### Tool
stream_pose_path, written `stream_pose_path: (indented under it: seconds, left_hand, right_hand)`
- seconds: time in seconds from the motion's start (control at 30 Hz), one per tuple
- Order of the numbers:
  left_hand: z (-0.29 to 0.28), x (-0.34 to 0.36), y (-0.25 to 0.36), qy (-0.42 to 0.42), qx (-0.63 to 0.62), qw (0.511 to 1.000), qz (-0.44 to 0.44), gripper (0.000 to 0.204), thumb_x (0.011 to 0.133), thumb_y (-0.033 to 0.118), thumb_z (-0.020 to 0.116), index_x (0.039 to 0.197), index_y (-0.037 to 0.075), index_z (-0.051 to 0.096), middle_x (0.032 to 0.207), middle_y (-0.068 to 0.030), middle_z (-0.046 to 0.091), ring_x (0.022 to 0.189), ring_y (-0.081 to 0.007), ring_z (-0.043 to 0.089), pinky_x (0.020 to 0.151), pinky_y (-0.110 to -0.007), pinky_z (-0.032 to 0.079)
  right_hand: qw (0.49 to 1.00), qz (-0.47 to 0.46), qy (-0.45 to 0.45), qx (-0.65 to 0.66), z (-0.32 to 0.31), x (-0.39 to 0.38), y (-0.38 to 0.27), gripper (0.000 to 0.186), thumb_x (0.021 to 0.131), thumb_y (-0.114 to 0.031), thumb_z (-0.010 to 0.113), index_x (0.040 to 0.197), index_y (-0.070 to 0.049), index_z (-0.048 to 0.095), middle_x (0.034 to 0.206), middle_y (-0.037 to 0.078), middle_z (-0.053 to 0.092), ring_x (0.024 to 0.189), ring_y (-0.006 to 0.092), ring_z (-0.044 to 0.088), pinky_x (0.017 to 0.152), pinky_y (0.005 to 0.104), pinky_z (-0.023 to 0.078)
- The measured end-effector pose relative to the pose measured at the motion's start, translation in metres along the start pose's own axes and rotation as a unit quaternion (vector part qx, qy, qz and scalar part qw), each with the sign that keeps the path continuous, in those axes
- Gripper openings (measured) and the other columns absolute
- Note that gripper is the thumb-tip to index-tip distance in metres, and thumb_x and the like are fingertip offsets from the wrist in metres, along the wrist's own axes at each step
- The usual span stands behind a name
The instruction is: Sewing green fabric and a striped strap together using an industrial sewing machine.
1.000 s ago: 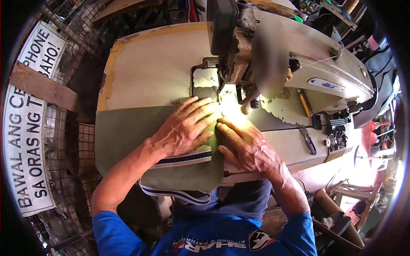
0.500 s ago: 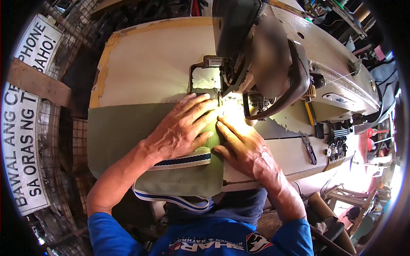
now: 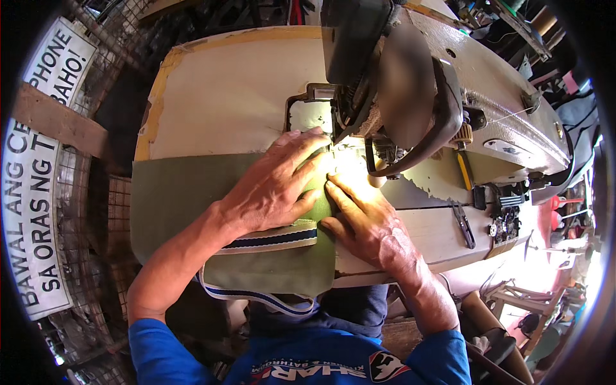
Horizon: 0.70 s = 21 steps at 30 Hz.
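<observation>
Fingers of left hand and right hand lie flat, gripping nothing, on green cloth by a sewing machine, where uneven pressure could skew the fabric.

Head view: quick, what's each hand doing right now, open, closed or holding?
Left hand: open, fingers extended over the green fabric, no grip visible.
Right hand: open, fingers extended at the fabric's right edge, no grip visible.

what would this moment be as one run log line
left hand: on green cloth; right hand: at cloth's right edge; striped strap: partly on cloth; snips: on table, right of hands
</observation>
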State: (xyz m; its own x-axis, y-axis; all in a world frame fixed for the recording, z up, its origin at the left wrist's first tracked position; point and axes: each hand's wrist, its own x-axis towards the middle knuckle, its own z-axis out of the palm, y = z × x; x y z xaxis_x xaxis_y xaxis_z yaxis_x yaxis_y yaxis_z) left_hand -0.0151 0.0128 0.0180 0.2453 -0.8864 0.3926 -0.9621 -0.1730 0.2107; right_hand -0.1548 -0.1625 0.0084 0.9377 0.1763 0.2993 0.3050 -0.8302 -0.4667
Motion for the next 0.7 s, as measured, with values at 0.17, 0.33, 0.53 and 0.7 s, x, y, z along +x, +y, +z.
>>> stream_pose_path:
  seconds: [0.17, 0.33, 0.53, 0.7]
  left_hand:
    - [0.002, 0.004, -0.006, -0.035, -0.029, 0.999, 0.023, 0.038, 0.085, 0.014, 0.062, 0.119, -0.004, 0.058, 0.125, -0.02, 0.057, 0.122, -0.0335, 0.054, 0.107, -0.045, 0.042]
    - [0.001, -0.003, -0.005, -0.037, -0.026, 0.999, 0.031, 0.037, 0.088, 0.014, 0.061, 0.119, -0.005, 0.059, 0.124, -0.02, 0.058, 0.124, -0.0334, 0.053, 0.11, -0.045, 0.041]
    - [0.003, -0.001, -0.009, -0.043, -0.026, 0.998, 0.031, 0.037, 0.086, 0.015, 0.063, 0.117, -0.006, 0.061, 0.125, -0.0198, 0.059, 0.122, -0.0341, 0.054, 0.108, -0.045, 0.042]
    - [0.002, 0.002, -0.014, -0.04, -0.032, 0.997, 0.049, 0.038, 0.083, 0.016, 0.064, 0.114, -0.005, 0.063, 0.124, -0.019, 0.06, 0.121, -0.0333, 0.055, 0.107, -0.045, 0.043]
  right_hand:
    - [1.0, 0.025, -0.01, 0.008, 0.0, -0.001, -0.001, 0.055, 0.085, -0.025, 0.072, 0.127, 0.006, 0.055, 0.13, 0.021, 0.057, 0.115, 0.037, 0.056, 0.098, 0.0435, 0.046]
    - [1.0, 0.009, 0.003, 0.002, 0.0, 0.001, 0.001, 0.054, 0.087, -0.027, 0.068, 0.126, 0.007, 0.055, 0.125, 0.022, 0.059, 0.105, 0.0354, 0.06, 0.093, 0.0417, 0.048]
    - [1.0, 0.014, -0.009, 0.003, -0.001, 0.003, 0.001, 0.05, 0.085, -0.025, 0.07, 0.121, 0.007, 0.057, 0.116, 0.021, 0.061, 0.097, 0.0348, 0.06, 0.087, 0.0413, 0.049]
    - [1.0, 0.007, 0.005, 0.004, -0.001, 0.006, 0.0, 0.046, 0.083, -0.023, 0.072, 0.116, 0.006, 0.059, 0.109, 0.02, 0.062, 0.092, 0.0342, 0.06, 0.082, 0.0411, 0.049]
